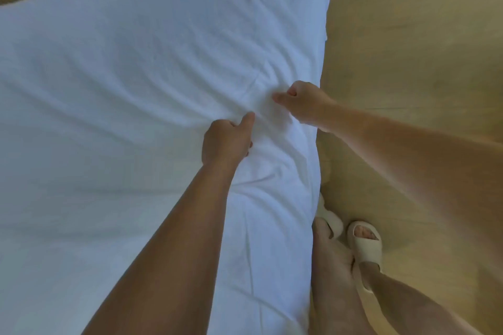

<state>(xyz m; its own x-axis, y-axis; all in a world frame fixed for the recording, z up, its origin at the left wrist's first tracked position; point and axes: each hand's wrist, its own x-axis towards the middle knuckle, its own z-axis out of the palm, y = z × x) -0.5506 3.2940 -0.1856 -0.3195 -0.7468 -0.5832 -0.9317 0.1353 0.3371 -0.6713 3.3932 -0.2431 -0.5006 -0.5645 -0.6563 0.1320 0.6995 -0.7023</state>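
The white sheet [122, 90] covers the bed [323, 43] from its left side, out of view, across to its right edge. Treat it as light, soft and limp. It has no stiffness, so it will follow wherever you pull and will bunch rather than slide as one piece. It is not fragile, but a grip on too little cloth will likely slip.

Your left hand [226, 141] is over the bed, a little in from its right edge. Its grip is closed: the fingers are curled under around a gather of sheet and the thumb lies along the fold. Your right hand [302, 102] sits closer to the bed's right edge and slightly farther up it, also fisted, with the thumb pinching a ridge of cloth. Creases fan leftward across the bed from both hands, so the cloth looks taut there.

Take hold along that right edge, where there is slack.

The sheet's long axis runs with the bed's right edge, from near you to the far corner at the top.

Right of the bed is the wooden floor [408, 49], with your slippers [364, 242] just beside the bed's edge.
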